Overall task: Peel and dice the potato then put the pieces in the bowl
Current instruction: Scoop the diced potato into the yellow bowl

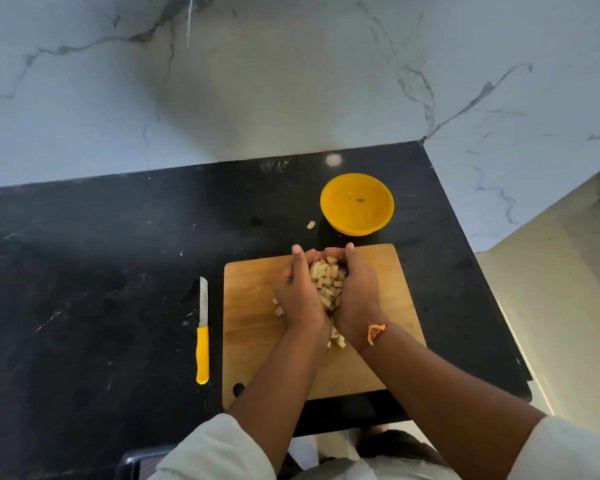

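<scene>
A heap of pale diced potato pieces (328, 278) sits between my two cupped hands over the wooden cutting board (250, 323). My left hand (297, 296) curls round the heap from the left and my right hand (355, 292) from the right, fingertips meeting at the far side. A few loose dice lie on the board by my left hand (279, 310) and under my wrists (338, 339). The yellow bowl (378, 216) stands just beyond the board, holding only a small scrap. One stray potato piece (311, 224) lies on the counter left of the bowl.
A yellow-handled knife (202, 341) lies on the black counter (101, 289) left of the board, blade pointing away. The counter ends at a marble wall behind and drops off at its right edge near the bowl and board.
</scene>
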### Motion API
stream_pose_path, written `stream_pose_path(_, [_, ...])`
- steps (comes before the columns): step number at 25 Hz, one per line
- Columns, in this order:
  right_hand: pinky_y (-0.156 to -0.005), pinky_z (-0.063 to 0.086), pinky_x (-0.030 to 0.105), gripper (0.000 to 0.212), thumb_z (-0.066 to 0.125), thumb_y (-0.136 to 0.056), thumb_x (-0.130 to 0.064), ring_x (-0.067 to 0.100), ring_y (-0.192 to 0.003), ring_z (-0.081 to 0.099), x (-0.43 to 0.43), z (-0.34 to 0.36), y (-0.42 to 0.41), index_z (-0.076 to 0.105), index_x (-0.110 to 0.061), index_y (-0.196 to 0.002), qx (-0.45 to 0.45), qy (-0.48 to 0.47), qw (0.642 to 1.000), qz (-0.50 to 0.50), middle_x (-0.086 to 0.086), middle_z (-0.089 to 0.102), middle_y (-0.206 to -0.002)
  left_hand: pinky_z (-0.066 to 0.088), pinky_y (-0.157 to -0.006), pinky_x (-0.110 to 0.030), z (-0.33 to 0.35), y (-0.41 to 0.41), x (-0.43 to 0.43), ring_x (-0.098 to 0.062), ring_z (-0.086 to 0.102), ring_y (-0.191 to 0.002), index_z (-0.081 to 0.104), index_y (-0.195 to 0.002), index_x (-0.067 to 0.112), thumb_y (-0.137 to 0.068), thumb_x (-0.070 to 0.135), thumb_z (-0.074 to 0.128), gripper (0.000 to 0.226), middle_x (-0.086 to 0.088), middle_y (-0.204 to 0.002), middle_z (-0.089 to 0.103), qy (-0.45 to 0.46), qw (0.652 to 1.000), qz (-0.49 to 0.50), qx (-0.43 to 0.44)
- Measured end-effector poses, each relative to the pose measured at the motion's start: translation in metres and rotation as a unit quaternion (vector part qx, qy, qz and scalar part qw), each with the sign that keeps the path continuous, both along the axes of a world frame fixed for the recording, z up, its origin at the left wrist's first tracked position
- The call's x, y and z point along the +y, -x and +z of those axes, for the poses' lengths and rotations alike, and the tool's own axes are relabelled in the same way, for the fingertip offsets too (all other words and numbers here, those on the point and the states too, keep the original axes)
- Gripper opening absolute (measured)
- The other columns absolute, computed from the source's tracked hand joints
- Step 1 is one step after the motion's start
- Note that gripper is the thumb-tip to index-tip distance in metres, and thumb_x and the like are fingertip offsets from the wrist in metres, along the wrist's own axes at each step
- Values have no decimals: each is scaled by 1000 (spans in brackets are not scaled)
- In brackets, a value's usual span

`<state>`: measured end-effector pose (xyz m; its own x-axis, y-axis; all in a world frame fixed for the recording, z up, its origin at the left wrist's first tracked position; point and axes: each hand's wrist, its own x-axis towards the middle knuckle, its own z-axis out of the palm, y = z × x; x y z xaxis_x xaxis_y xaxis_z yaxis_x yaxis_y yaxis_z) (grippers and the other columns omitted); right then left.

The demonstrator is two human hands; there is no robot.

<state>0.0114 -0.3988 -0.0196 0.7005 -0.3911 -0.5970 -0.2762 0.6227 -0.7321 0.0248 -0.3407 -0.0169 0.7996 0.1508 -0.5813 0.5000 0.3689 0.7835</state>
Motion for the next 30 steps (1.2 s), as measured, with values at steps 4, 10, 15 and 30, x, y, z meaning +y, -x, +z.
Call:
stream_pose_path(4, [-96, 53, 53, 40, 52, -99, -45, 35, -104, 70, -3, 3, 0, 71, -11, -95, -8, -81, 997, -2, 19, 73, -107, 59, -85, -53, 1, 0, 2, -28, 75, -87, 76, -87, 16, -94, 51, 61, 39, -8, -92, 77, 52, 998, 2, 36])
stream_pose_path(10, [-97, 53, 52, 43, 55, -96, -50, 35, -102, 71, -5, 10, 1, 69, -11, -85, -26, -155, 987, 10, 20, 72, -109, 58, -86, -57, 6, -2, 3, -35, 74, -88, 73, -83, 15, -91, 53, 63, 40, -14, -96, 76, 91, 994, 5, 55])
stream_pose_path(15, [-86, 56, 41, 39, 57, -96, -45, 22, -77, 70, -16, 23, -2, 64, -17, -69, -56, -181, 982, -25, 4, 67, -76, 58, -87, -55, 19, -8, -6, -36, 74, -92, 74, -83, 11, -91, 48, 67, 38, -14, -95, 75, 127, 991, 13, 43])
stream_pose_path(30, [-84, 59, 45, 36, 52, -98, -36, 24, -75, 67, -100, 32, -123, 63, -11, -76, -94, 7, 992, -82, 8, 65, -74, 63, -70, -37, 30, -130, -108, -21, 75, -78, 74, -91, 8, -94, 39, 67, 32, -6, -87, 76, 52, 997, -57, -27])
